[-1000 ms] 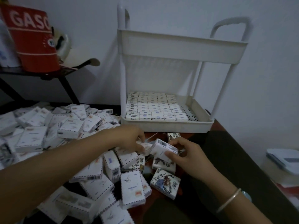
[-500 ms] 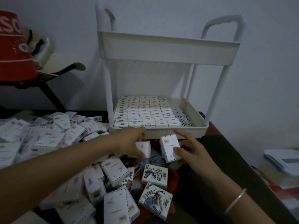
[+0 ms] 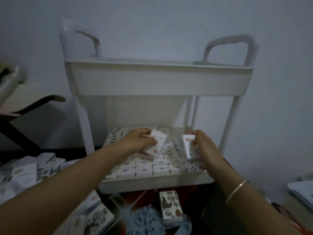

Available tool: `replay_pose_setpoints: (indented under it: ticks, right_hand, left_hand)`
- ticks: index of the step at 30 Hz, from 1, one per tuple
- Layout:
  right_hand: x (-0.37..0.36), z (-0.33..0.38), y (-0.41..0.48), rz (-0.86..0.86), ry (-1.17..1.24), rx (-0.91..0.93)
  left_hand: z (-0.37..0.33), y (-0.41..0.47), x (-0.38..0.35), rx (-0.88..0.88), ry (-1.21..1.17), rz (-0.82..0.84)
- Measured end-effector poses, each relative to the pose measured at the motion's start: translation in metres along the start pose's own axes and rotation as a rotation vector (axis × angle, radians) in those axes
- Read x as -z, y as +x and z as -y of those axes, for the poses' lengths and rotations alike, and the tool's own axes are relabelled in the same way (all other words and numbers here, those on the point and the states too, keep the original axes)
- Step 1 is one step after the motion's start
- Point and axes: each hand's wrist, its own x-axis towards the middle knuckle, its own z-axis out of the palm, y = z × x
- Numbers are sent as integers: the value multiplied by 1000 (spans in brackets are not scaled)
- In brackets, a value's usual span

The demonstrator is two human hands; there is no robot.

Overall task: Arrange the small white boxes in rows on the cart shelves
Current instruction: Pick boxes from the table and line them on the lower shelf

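A white two-tier cart (image 3: 157, 82) stands in front of me. Its lower shelf (image 3: 152, 183) holds rows of small white boxes (image 3: 144, 169) packed side by side, with a bare perforated strip (image 3: 193, 165) at the right. My left hand (image 3: 137, 141) grips one white box (image 3: 156, 145) above the packed rows. My right hand (image 3: 203, 145) grips another white box (image 3: 188, 146) upright above the bare strip. Both hands are inside the lower tier.
A heap of loose white boxes (image 3: 28, 172) lies at the left. Illustrated boxes (image 3: 170, 206) and a blue fuzzy item (image 3: 144, 219) lie below the cart. The cart's upper tray (image 3: 159, 78) hangs above my hands. A dark stand (image 3: 25, 109) sits at far left.
Both hands lifted a box each from the heap in front of the cart and carried them forward over the lower shelf. The view moved closer to the cart.
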Motion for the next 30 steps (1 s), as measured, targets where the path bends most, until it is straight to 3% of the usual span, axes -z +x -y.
replay_pose_setpoints:
  ticks: [4,7,10,13,17,19,23,27,30]
  right_hand:
    - [-13,-9,67,-47,-241,29]
    - [-26,-13,107,-67,-451,65]
    - [-41,-18,133,-4,-708,117]
    - [-54,-26,148,49,-862,224]
    - [-61,-41,163,170,-813,212]
    - [-58,-45,167,206,-723,173]
    - [-52,-53,171,286,-583,148]
    - [-51,-53,169,327,-505,148]
    - [-51,-54,170,258,-428,116]
  left_hand:
    - [6,40,4,49,-143,-77]
    - [6,74,10,79,-72,-257]
    - [6,101,14,-84,-7,-391]
    - [10,117,14,-306,53,-388]
    - [24,139,6,-471,371,-280]
    - [29,147,2,-517,466,-319]
    - [32,162,-7,-562,424,-428]
    - [33,169,-21,-575,386,-374]
    - [34,171,-24,-604,335,-395]
